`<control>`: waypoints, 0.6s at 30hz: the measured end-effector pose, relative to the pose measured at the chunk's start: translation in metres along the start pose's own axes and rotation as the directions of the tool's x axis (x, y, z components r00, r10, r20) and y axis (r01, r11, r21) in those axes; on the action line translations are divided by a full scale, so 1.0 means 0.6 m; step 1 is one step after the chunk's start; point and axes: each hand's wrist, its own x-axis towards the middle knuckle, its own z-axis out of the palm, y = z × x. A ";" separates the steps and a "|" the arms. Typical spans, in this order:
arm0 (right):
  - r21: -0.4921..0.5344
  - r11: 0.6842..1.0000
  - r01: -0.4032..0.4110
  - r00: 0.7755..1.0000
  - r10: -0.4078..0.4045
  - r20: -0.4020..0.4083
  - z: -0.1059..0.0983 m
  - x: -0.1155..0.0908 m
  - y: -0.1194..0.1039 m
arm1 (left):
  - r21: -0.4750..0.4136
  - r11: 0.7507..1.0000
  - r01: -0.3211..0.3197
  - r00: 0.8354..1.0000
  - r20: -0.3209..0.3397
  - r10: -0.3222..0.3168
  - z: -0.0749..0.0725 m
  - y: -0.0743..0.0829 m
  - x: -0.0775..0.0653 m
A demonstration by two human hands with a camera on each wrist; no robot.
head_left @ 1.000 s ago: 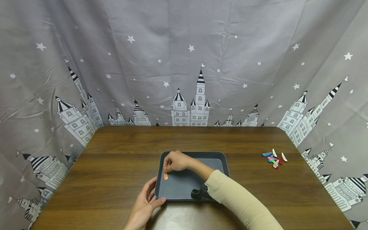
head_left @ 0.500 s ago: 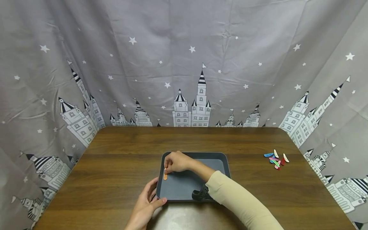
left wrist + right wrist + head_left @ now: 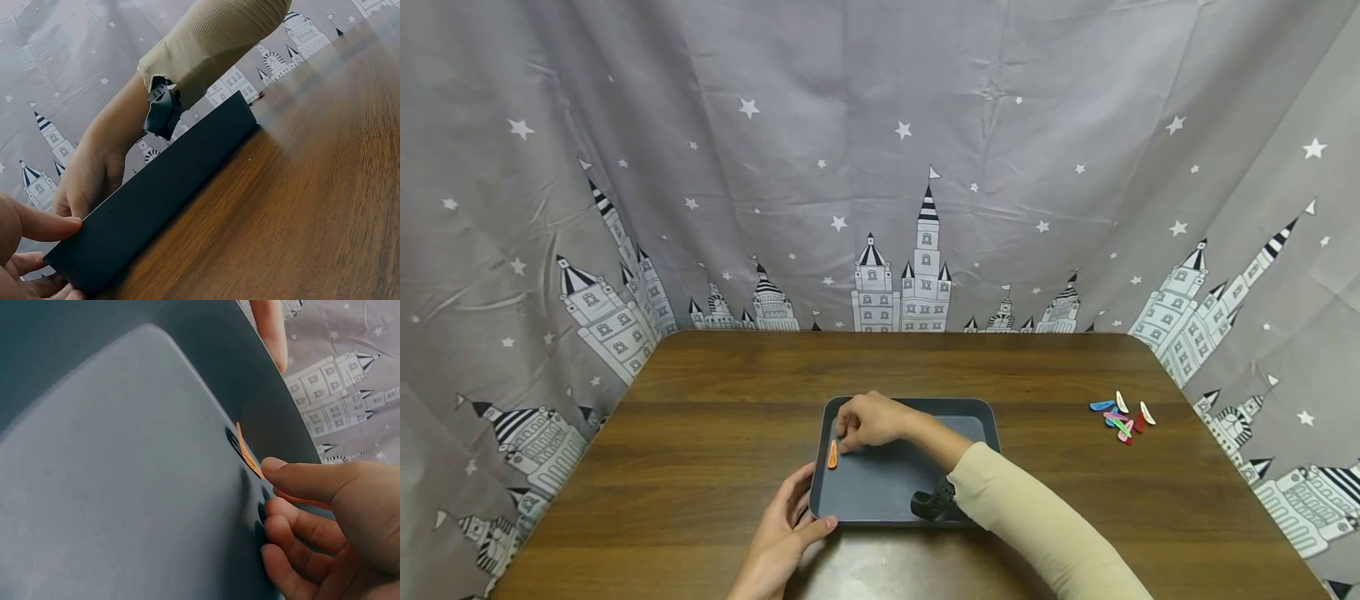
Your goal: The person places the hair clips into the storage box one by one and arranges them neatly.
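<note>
A dark grey rectangular tray (image 3: 895, 492) lies on the wooden table. My left hand (image 3: 778, 533) holds its near left corner, thumb (image 3: 53, 228) against the rim and fingers round the side. An orange snap hair clip (image 3: 832, 455) lies in the tray beside the left wall. My right hand (image 3: 871, 421) is just right of this clip, fingers bent loosely. In the right wrist view, the thumb tip (image 3: 274, 465) is close to one end of the orange clip (image 3: 249, 453); whether they touch I cannot tell. A thin orange edge shows below that thumb, its nature unclear.
Several snap hair clips (image 3: 1118, 421), blue, white, pink, green and red, lie loosely heaped on the table's right side. A black wrist camera (image 3: 931, 504) hangs from the right wrist over the tray. A grey castle-print curtain (image 3: 880, 167) stands behind the table (image 3: 715, 433).
The right hand has drawn back slightly to the right, off the orange hair clip, which now lies fully visible in the tray. The left hand keeps its hold on the corner.
</note>
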 end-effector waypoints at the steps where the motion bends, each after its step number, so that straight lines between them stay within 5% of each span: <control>1: 0.005 1.000 0.000 1.000 0.000 0.000 -0.003 -0.003 0.001 | 0.000 1.000 0.001 1.000 -0.002 -0.001 0.000 0.000 0.000; 18: 0.036 0.999 0.033 0.999 -0.033 0.003 -0.038 -0.045 0.018 | 0.008 1.000 -0.012 1.000 0.001 0.012 0.000 0.000 -0.002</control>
